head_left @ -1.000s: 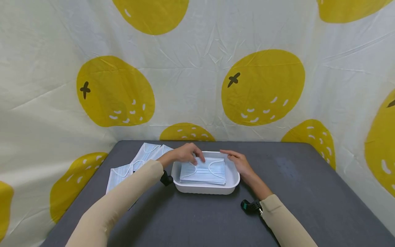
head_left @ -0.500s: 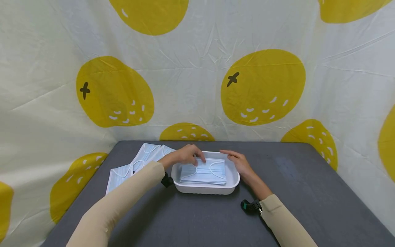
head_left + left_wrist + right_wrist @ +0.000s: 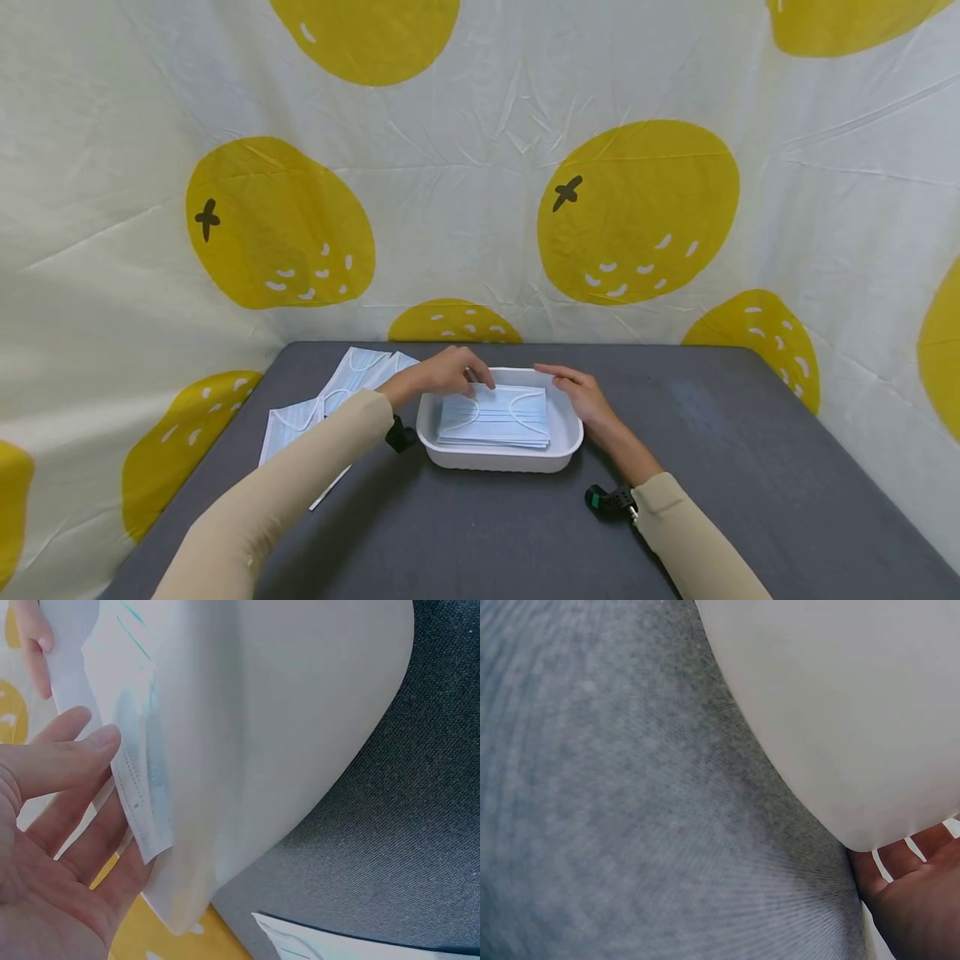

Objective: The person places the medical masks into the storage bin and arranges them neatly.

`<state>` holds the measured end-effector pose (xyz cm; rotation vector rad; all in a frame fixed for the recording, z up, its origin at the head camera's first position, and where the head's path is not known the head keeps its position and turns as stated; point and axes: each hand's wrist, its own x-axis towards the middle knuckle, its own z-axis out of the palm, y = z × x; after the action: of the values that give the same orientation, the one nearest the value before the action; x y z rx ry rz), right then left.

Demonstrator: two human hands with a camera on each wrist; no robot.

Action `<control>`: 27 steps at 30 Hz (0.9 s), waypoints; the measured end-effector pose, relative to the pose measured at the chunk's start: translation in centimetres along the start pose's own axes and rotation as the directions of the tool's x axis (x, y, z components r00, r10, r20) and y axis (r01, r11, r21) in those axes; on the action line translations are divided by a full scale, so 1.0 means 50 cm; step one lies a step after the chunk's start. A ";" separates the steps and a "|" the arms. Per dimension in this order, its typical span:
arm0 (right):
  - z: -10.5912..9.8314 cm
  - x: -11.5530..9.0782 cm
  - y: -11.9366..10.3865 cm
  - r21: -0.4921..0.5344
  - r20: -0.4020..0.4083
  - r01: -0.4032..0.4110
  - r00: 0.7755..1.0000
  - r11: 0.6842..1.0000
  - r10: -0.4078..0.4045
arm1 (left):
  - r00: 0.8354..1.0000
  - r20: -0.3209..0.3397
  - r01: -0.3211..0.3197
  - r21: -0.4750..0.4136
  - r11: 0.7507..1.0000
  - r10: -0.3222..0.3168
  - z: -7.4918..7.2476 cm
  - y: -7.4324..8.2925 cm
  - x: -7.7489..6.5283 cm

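A stack of pale blue pleated face masks with white ear loops lies flat inside a white plastic tray. Over the stack's back left corner is my left hand, its fingers loosely bent. In the left wrist view, the thumb and fingers of my left hand are spread beside the edge of a mask; whether they touch it I cannot tell. At the tray's right end, my right hand rests along the rim with fingers extended. Part of it shows below the tray wall in the right wrist view.
More face masks lie loose on the dark grey table to the left, partly hidden by the left sleeve. A white curtain with yellow fruit prints hangs behind the table's back edge.
My left hand has shifted slightly left and back over the masks. My right hand, the tray and the stack look unmoved.
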<state>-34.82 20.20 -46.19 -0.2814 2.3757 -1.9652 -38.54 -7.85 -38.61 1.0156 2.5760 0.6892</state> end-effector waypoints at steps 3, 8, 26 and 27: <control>0.000 0.002 0.000 -0.006 -0.003 0.004 1.000 1.000 -0.004 | 1.000 0.005 -0.007 -0.012 1.000 0.007 -0.002 -0.001 0.000; -0.002 0.004 0.003 -0.003 -0.002 0.007 1.000 1.000 -0.007 | 1.000 0.005 -0.011 -0.011 1.000 0.011 -0.002 0.001 -0.003; -0.004 0.013 0.004 -0.006 0.003 0.010 1.000 1.000 -0.009 | 0.999 -0.026 0.025 -0.048 0.999 -0.027 -0.010 0.001 -0.014; -0.005 0.013 0.005 -0.006 0.001 0.007 1.000 1.000 -0.007 | 0.999 -0.030 0.023 -0.049 0.999 -0.025 -0.010 0.000 -0.016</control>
<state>-35.53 20.35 -46.32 -0.2917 2.3835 -1.9612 -38.19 -8.56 -38.13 0.9651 2.5800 0.7628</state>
